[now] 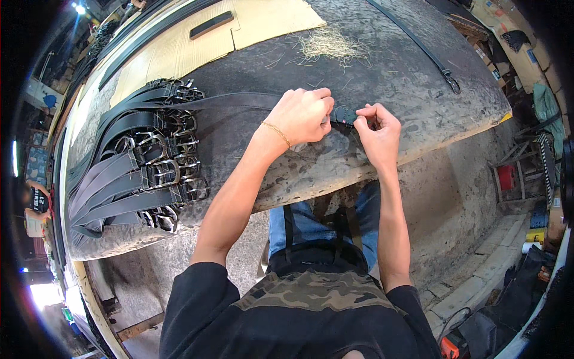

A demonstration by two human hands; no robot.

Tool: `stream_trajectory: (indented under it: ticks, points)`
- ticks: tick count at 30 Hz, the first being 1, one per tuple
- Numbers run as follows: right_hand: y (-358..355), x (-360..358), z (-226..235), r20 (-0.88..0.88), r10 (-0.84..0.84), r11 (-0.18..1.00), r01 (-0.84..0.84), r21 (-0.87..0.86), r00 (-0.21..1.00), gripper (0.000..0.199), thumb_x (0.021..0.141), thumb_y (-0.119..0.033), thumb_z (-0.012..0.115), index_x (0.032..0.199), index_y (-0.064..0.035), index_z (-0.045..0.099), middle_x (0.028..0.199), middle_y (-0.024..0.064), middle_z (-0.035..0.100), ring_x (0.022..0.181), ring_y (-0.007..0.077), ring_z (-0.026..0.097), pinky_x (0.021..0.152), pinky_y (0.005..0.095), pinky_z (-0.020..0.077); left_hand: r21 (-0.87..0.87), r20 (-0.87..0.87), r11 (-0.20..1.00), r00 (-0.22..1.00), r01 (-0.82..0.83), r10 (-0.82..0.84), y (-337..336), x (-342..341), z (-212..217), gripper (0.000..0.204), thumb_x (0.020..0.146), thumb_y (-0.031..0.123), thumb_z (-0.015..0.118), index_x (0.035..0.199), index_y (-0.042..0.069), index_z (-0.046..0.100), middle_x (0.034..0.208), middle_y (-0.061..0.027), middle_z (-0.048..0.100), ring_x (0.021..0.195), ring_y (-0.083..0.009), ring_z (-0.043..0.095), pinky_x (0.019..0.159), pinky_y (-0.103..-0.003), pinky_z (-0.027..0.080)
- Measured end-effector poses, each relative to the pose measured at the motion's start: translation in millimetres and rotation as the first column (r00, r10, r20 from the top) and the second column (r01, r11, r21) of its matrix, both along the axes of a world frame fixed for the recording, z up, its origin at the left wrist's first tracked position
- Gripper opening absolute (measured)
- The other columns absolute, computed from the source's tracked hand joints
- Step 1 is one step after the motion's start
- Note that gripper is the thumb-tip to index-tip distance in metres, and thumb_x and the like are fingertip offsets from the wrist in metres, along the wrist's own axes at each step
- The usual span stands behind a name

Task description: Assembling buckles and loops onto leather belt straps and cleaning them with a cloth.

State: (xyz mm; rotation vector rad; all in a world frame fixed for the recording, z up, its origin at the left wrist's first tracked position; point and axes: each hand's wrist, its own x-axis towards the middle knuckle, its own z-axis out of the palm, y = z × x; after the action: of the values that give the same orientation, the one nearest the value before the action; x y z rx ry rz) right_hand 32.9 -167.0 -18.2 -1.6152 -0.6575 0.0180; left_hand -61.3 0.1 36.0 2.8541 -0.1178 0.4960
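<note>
A dark leather belt point(242, 100) runs across the work table from the pile on the left to between my two hands. My left hand point(297, 116) is closed over the belt close to its end, thumb and fingers pressed together. Just right of it, the dark end of the belt point(343, 115) shows in the gap. My right hand point(380, 133) pinches at the tip of that end; what sits between its fingertips is too small to make out. A heap of belts with metal buckles point(161, 173) lies to the left of my left forearm.
Loose pale thread ends point(335, 46) lie in a tangle beyond my hands. Another belt point(418, 43) with a buckle stretches over the far right of the table point(442, 113). At the far left, cardboard point(263, 27) carries a dark oblong block point(211, 25). A red object point(506, 178) stands right.
</note>
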Motion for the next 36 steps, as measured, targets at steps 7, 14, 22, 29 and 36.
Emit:
stream_trajectory:
  ticks: [7,14,22,29,36]
  points:
    - [1,-1,2,0.016,-0.013,1.000,0.013,-0.014,1.000,0.005,0.075,-0.003,0.066,0.079,0.0012,0.064,0.069,0.0032,0.061,0.061,0.0083,0.053,0.059,0.0251,0.0445,0.054,0.021,0.998,1.000,-0.024,0.023,0,0,-2,0.006,0.068,0.009,0.063,0.071,0.005,0.059,0.079,-0.0092,0.061,0.068,-0.0338,0.063,0.062,-0.044,0.052]
    - [1,-1,3,0.030,-0.017,0.999,0.018,-0.043,0.999,0.007,0.074,-0.003,0.067,0.079,0.0016,0.065,0.068,0.0040,0.061,0.061,0.0089,0.054,0.059,0.0260,0.0451,0.035,0.016,0.999,1.000,-0.017,0.017,-1,-1,0,0.007,0.067,0.008,0.063,0.071,0.005,0.058,0.079,-0.0097,0.061,0.068,-0.0344,0.063,0.061,-0.044,0.052]
    - [-1,4,0,-0.117,-0.027,0.991,0.042,0.129,0.993,0.005,0.085,0.001,0.063,0.088,0.0038,0.065,0.078,-0.0009,0.063,0.067,0.0067,0.056,0.066,0.0220,0.0471,-0.038,0.138,0.990,0.981,-0.135,0.139,16,-3,8,0.009,0.072,0.009,0.063,0.075,0.003,0.058,0.078,-0.0118,0.060,0.069,-0.0347,0.063,0.064,-0.043,0.052]
    - [-2,18,-6,-0.350,0.091,0.822,0.128,0.555,0.932,0.006,0.091,0.004,0.058,0.091,0.0060,0.064,0.082,0.0043,0.060,0.074,0.0107,0.061,0.084,0.0301,0.0572,-0.465,0.327,0.857,0.857,-0.222,0.399,16,29,-13,0.047,0.083,0.001,0.060,0.129,0.008,0.053,0.107,-0.0161,0.069,0.091,-0.0352,0.068,0.082,-0.041,0.054]
    - [-1,19,-9,-0.375,0.119,0.769,0.154,0.621,0.919,0.006,0.091,0.005,0.057,0.092,0.0072,0.063,0.090,0.0062,0.057,0.081,0.0118,0.059,0.086,0.0346,0.0596,-0.364,-0.201,0.897,0.962,-0.251,0.188,6,30,-18,0.023,0.085,0.029,0.067,0.098,0.012,0.076,0.108,-0.0115,0.070,0.100,-0.0361,0.066,0.089,-0.043,0.052]
